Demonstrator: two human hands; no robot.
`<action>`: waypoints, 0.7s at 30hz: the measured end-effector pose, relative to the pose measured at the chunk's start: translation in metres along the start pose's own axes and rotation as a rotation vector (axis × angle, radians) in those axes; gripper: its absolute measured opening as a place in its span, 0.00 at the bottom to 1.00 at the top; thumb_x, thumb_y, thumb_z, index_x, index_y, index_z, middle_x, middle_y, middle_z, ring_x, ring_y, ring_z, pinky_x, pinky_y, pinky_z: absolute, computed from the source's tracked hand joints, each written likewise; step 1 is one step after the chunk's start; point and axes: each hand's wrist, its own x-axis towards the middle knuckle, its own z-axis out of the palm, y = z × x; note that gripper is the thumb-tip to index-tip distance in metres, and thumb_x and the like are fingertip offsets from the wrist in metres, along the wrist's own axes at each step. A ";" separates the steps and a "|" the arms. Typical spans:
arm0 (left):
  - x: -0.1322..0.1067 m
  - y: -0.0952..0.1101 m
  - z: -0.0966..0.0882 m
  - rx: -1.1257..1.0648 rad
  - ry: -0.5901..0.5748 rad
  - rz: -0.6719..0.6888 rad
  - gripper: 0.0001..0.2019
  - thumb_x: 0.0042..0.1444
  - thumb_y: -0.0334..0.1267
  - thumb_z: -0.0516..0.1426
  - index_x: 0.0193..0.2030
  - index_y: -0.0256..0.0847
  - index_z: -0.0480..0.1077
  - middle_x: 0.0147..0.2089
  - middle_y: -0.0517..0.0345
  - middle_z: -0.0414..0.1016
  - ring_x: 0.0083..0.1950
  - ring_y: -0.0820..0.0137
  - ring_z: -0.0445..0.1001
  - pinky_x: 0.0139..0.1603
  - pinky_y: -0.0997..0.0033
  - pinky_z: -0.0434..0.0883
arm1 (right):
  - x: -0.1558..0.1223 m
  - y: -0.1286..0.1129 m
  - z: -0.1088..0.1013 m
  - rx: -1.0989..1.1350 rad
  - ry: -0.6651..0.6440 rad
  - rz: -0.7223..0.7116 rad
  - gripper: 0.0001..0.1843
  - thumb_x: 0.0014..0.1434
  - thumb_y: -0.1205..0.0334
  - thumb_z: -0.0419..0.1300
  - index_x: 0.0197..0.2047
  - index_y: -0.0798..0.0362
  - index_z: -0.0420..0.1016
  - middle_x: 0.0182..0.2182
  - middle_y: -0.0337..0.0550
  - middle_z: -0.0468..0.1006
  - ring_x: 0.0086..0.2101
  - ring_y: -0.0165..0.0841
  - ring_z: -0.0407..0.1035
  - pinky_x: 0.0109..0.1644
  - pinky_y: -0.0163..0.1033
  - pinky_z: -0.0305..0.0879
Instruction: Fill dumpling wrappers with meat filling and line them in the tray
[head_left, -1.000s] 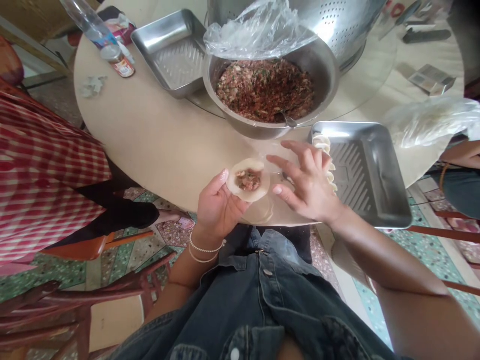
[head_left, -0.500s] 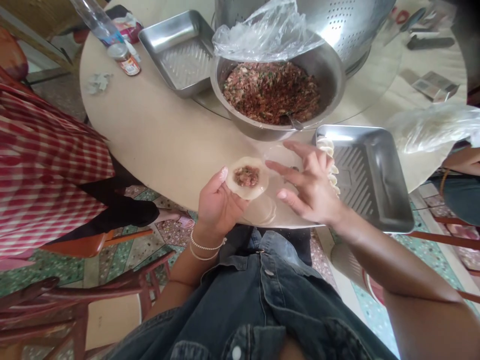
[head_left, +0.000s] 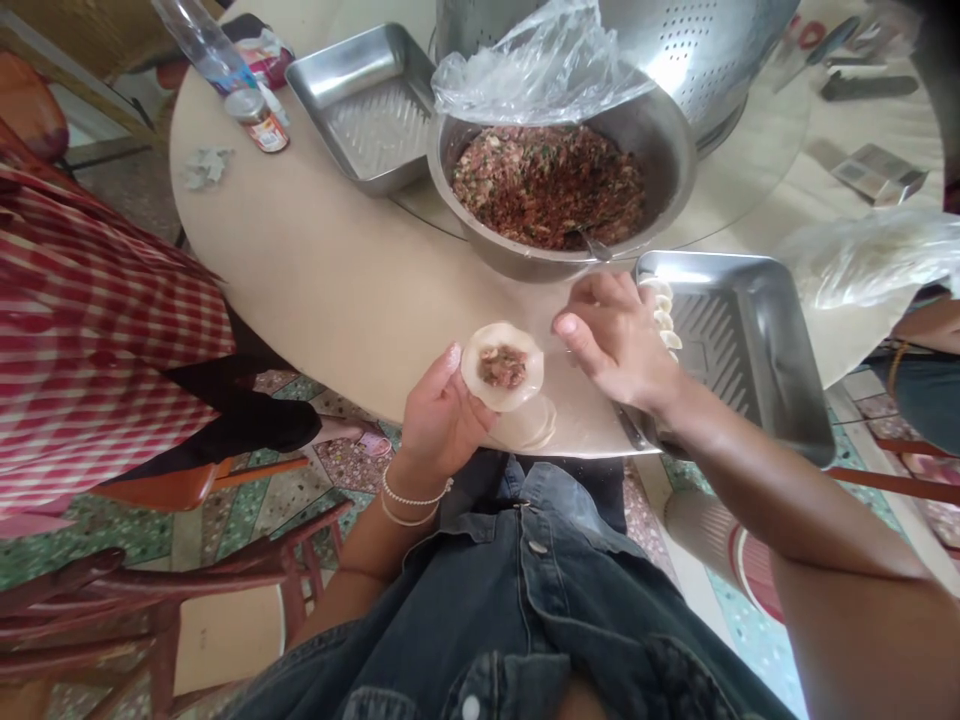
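My left hand point(head_left: 446, 410) holds a round dumpling wrapper point(head_left: 471, 372) between thumb and fingers, filled side up. A lump of minced meat filling point(head_left: 502, 367) sits in the wrapper's middle. To its right, my right hand point(head_left: 619, 335) hovers over the table with its fingers curled in and the thumb close to them. Nothing shows in that hand. Loose wrappers point(head_left: 536, 430) lie near the table edge below the held one. Beside my right hand, folded dumplings point(head_left: 661, 312) line the left side of a metal tray point(head_left: 757, 350).
Ahead stands a metal bowl point(head_left: 517, 262) of meat filling with a spoon point(head_left: 595, 245) in it and plastic film point(head_left: 525, 75) over its far rim. Another metal tray point(head_left: 360, 110), a jar point(head_left: 256, 120) and a colander point(head_left: 690, 50) are behind. A person in checked cloth point(head_left: 105, 350) is at left.
My right hand's spread fingers have curled in as it stays beside the wrapper. The left hand still holds the filled wrapper, now tilted slightly more toward me.
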 end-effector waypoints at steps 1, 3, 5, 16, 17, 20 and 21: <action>-0.001 0.001 -0.001 0.001 0.007 0.026 0.24 0.67 0.42 0.40 0.54 0.33 0.72 0.53 0.45 0.79 0.68 0.59 0.64 0.69 0.54 0.61 | 0.003 0.004 0.003 -0.045 -0.007 0.036 0.47 0.61 0.32 0.27 0.38 0.50 0.82 0.47 0.52 0.69 0.48 0.46 0.60 0.53 0.59 0.54; -0.002 0.003 -0.003 0.001 0.008 0.058 0.24 0.67 0.42 0.41 0.56 0.33 0.71 0.54 0.46 0.78 0.69 0.59 0.63 0.69 0.55 0.61 | 0.007 0.008 0.010 -0.103 -0.035 0.057 0.47 0.60 0.30 0.28 0.34 0.51 0.82 0.48 0.53 0.68 0.49 0.49 0.59 0.52 0.61 0.53; -0.003 0.003 -0.003 0.000 0.003 0.058 0.24 0.67 0.42 0.40 0.57 0.33 0.71 0.54 0.46 0.78 0.69 0.59 0.63 0.69 0.54 0.60 | 0.009 0.008 0.015 -0.130 -0.061 0.034 0.47 0.59 0.29 0.29 0.33 0.51 0.82 0.51 0.53 0.67 0.51 0.51 0.57 0.52 0.62 0.53; 0.001 0.003 -0.001 0.010 0.042 0.086 0.24 0.68 0.41 0.40 0.54 0.32 0.72 0.52 0.46 0.79 0.68 0.60 0.64 0.69 0.55 0.61 | -0.001 0.013 0.007 -0.127 0.019 0.016 0.41 0.61 0.31 0.35 0.40 0.47 0.82 0.60 0.50 0.62 0.59 0.54 0.53 0.58 0.65 0.50; 0.001 0.003 -0.001 0.010 0.042 0.088 0.24 0.68 0.40 0.40 0.54 0.33 0.73 0.51 0.46 0.79 0.68 0.60 0.64 0.69 0.56 0.61 | -0.001 0.013 0.007 -0.125 -0.020 0.016 0.41 0.61 0.31 0.35 0.39 0.48 0.82 0.60 0.50 0.62 0.59 0.54 0.53 0.58 0.66 0.50; 0.002 0.002 0.000 0.001 0.031 0.071 0.24 0.68 0.41 0.40 0.53 0.32 0.73 0.51 0.45 0.79 0.68 0.60 0.64 0.69 0.56 0.61 | 0.002 0.015 0.011 -0.135 -0.140 0.011 0.45 0.62 0.31 0.32 0.36 0.51 0.82 0.61 0.53 0.62 0.60 0.54 0.53 0.58 0.67 0.50; 0.003 0.001 0.001 -0.001 0.029 0.062 0.24 0.68 0.41 0.39 0.53 0.32 0.73 0.52 0.45 0.79 0.68 0.60 0.64 0.69 0.55 0.61 | 0.003 0.016 0.012 -0.138 -0.162 0.009 0.46 0.61 0.31 0.31 0.35 0.52 0.82 0.60 0.54 0.63 0.60 0.54 0.54 0.58 0.68 0.50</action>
